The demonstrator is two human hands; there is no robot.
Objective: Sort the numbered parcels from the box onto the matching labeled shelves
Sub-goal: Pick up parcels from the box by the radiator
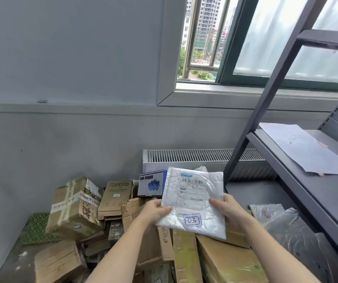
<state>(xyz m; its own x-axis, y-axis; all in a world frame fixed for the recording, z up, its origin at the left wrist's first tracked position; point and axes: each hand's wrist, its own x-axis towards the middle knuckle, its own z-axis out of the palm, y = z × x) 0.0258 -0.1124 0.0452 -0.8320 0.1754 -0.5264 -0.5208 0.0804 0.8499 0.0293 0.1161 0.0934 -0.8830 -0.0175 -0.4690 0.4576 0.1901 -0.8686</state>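
Holding the flat white padded plastic mailer (193,201) by its two side edges, the left hand (156,211) pinches the edge at 9 o'clock and the right hand (226,208) pinches the edge at 3 o'clock, thumbs on top and the other fingers hidden under it. The mailer is lifted above the pile of brown cardboard parcels (123,231), its long axis running from 6 to 12 o'clock, slightly turned. The grey metal shelf rack (286,156) lies at about 2 o'clock from the mailer, so the right hand is nearer to it, and I judge the coming move goes that way. On the mailer a hand-drawn frame reads "03" (193,221); the printed shipping label (193,188) has barcodes, too small to read. A blue and white carton (150,185) behind reads "NANO SHREDDER". A white paper sheet (305,148) is taped on the shelf; its writing is not legible.
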